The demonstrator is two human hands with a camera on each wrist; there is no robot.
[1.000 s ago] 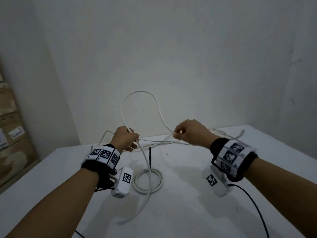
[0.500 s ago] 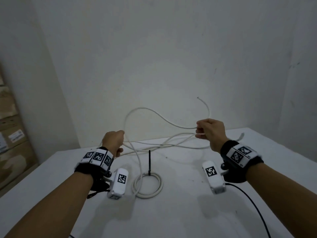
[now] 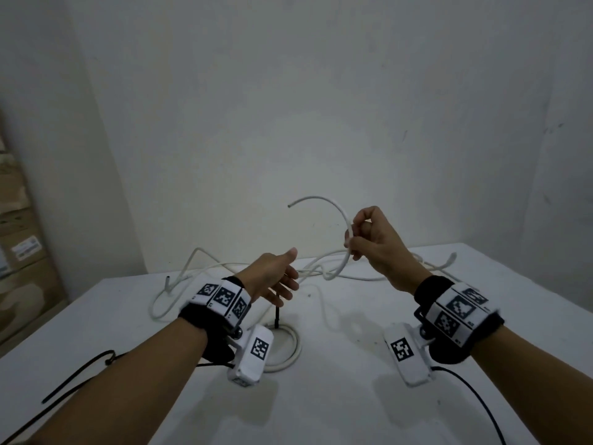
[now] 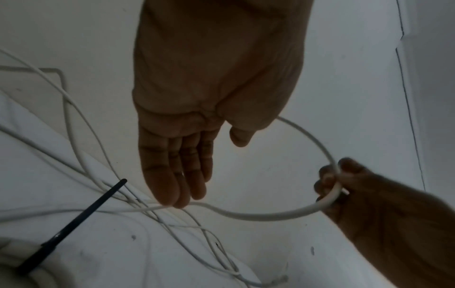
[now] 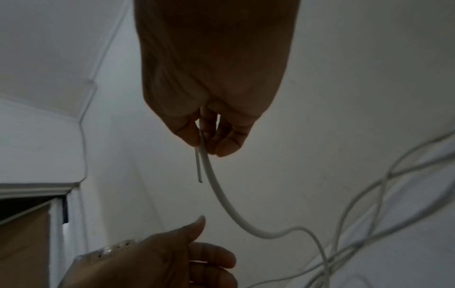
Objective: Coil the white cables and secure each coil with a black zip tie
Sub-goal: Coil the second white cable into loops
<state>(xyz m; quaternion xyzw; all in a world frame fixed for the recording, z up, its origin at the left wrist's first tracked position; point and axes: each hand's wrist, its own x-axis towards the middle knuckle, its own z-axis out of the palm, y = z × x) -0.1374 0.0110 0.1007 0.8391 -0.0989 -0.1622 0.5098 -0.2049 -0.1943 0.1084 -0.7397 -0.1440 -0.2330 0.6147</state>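
Note:
My right hand (image 3: 354, 234) is raised above the white table (image 3: 353, 396) and pinches a stiff white cable (image 3: 345, 220) near its end. The free end arcs up and to the left, and the rest drops to a loose tangle of white cables (image 3: 224, 268) at the back of the table. My left hand (image 3: 282, 277) hovers open, fingers straight, holding nothing. In the left wrist view its fingertips (image 4: 172, 200) are close to the hanging cable (image 4: 258, 215). Below the left hand lies a finished coil (image 3: 290, 348) with a black zip tie (image 3: 277, 313) sticking straight up.
Cardboard boxes (image 3: 19, 252) stand off the table's left side. A plain wall closes the back. Black leads (image 3: 80, 374) from the wrist cameras trail over the near table, one on each side.
My left hand has let go of the cable and opened, moving right toward the middle. My right hand has risen with the cable, whose free end now curves to the left.

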